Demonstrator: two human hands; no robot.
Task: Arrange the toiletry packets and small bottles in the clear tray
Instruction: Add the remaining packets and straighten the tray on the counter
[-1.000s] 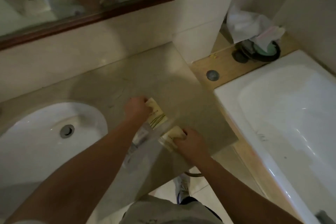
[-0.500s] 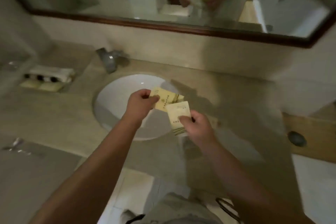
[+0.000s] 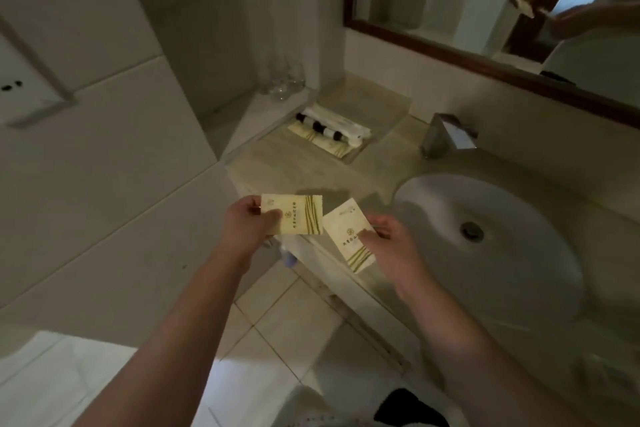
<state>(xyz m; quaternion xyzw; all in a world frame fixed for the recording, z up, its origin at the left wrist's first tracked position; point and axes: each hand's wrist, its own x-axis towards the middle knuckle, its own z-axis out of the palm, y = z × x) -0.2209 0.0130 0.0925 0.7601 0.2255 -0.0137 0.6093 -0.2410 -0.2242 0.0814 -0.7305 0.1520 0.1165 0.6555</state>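
Observation:
My left hand [image 3: 247, 220] grips a cream toiletry packet with green stripes [image 3: 298, 213] by its left end. My right hand [image 3: 389, 239] pinches a second cream packet [image 3: 346, 230] at its right edge. Both packets hang in the air over the counter's front left corner. Farther back on the counter lies the clear tray [image 3: 384, 106]. In its near part rest small bottles with black caps [image 3: 322, 126], white wrapped items and striped packets [image 3: 311, 139].
A white sink basin [image 3: 491, 243] fills the counter to the right, with a chrome tap [image 3: 446, 135] behind it. Drinking glasses [image 3: 285, 80] stand on a ledge behind the tray. A wood-framed mirror [image 3: 485, 59] hangs above. Tiled wall at left, tiled floor below.
My view has swung left from the bathtub end, past the sink, to the counter's left end. Both hands lifted the packets off the counter and carried them left toward the tray.

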